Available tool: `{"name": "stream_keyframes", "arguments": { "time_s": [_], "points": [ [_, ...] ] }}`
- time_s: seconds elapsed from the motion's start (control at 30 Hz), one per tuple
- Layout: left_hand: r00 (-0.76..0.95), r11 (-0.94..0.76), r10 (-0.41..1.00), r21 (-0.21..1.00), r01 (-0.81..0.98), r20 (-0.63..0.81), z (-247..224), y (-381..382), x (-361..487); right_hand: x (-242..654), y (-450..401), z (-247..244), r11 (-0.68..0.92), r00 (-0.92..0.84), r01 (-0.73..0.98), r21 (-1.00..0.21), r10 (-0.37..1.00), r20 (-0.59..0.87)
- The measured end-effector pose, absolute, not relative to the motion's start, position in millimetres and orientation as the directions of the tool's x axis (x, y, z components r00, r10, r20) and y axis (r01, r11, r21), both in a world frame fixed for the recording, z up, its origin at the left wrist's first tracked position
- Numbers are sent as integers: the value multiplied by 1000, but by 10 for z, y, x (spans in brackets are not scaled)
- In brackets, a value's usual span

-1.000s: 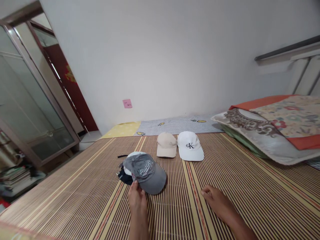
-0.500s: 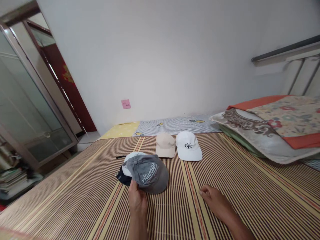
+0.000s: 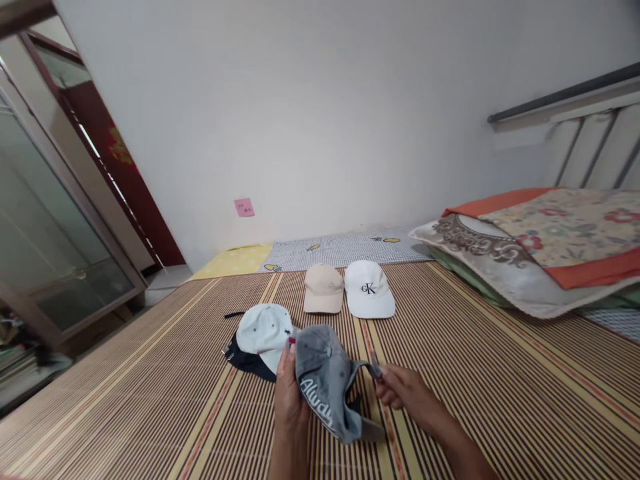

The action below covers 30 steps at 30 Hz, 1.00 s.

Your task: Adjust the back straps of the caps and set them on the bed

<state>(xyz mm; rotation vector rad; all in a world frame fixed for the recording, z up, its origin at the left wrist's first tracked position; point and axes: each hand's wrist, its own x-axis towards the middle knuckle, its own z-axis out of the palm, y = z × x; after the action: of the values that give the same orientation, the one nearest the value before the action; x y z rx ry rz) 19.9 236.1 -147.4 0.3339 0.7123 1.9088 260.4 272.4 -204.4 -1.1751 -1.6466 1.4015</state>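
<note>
A grey cap (image 3: 323, 373) with white lettering is held above the striped mat, turned on its side with its brim toward the lower right. My left hand (image 3: 290, 393) grips its left edge, thumb near a small red tag. My right hand (image 3: 400, 390) pinches the end of the cap's back strap. Just left of the grey cap, a pale cap (image 3: 263, 330) lies partly over a dark navy cap (image 3: 250, 363). Farther back, a beige cap (image 3: 323, 289) and a white cap (image 3: 369, 289) with black letters sit side by side.
The striped mat (image 3: 150, 373) covers the bed. Pillows with a floral cover (image 3: 575, 227) lie at the right, below a grey rail (image 3: 565, 93). Behind the mat stands a white wall with a pink note (image 3: 244, 207). A glass-panelled door (image 3: 60, 220) is at the left.
The grey cap has turned and moved slightly right and down, uncovering more of the pale cap. My right hand has closed on its strap. The view has shifted slightly.
</note>
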Motion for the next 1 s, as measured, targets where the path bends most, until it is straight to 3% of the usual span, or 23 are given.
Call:
{"name": "stream_keyframes", "arguments": {
  "time_s": [0.13, 0.23, 0.33, 0.47, 0.57, 0.8, 1.0],
  "points": [
    [-414, -292, 908, 613, -734, -64, -1397, 2332, 296, 2520, 2624, -1909, -105, -489, -50, -993, 870, -67],
    [-415, -301, 908, 616, -728, -47, -1362, 2323, 349, 2490, 2547, -1797, -204, -555, -296, -933, 832, -6],
    [-465, -344, 884, 608, -715, -47, -1366, 2335, 367, 2482, 2504, -1713, -262, -630, -384, -885, 776, 43],
    [-501, -370, 864, 615, -696, -46, -1397, 2362, 361, 2510, 2488, -1687, -311, -640, -428, -849, 767, 42],
    [-500, -372, 866, 637, -675, -25, -1423, 2378, 389, 2555, 2469, -1684, -250, -613, -437, -864, 786, 83],
    [-480, -358, 877, 685, -635, 13, -1420, 2373, 565, 2723, 2394, -1469, -91, -605, -196, -976, 795, 47],
    [-503, -375, 864, 677, -633, 8, -1299, 2320, 606, 2786, 2400, -1325, -15, -672, -219, -976, 727, 140]
  ]
}}
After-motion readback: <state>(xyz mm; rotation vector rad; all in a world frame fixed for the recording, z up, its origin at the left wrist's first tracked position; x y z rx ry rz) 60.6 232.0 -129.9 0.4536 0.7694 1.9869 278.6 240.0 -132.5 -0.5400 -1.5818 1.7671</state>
